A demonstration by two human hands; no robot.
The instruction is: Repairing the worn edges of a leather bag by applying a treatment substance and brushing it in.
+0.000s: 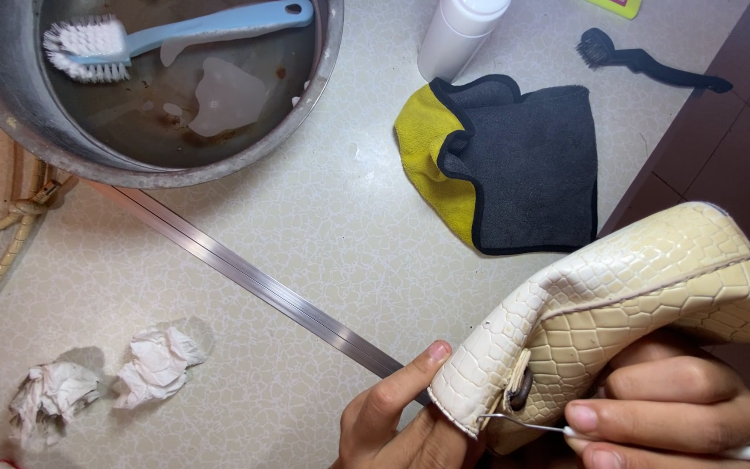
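A cream shoe (644,287) with a scale-pattern surface lies across the lower right. My left hand (392,417) grips its near end, thumb pressed against the edge. My right hand (679,408) sits under and beside the shoe and pinches a thin white-handled tool with a metal hook (523,423). The hook's tip touches the shoe's edge next to a small dark buckle ring (519,391).
A metal basin (10,104) at top left holds murky water and a light blue scrub brush (175,33). A grey-and-yellow cloth (505,165), a white bottle (457,35) and a small black brush (644,61) lie beyond. Two crumpled tissues (101,378) rest lower left. A metal strip (253,278) crosses the floor.
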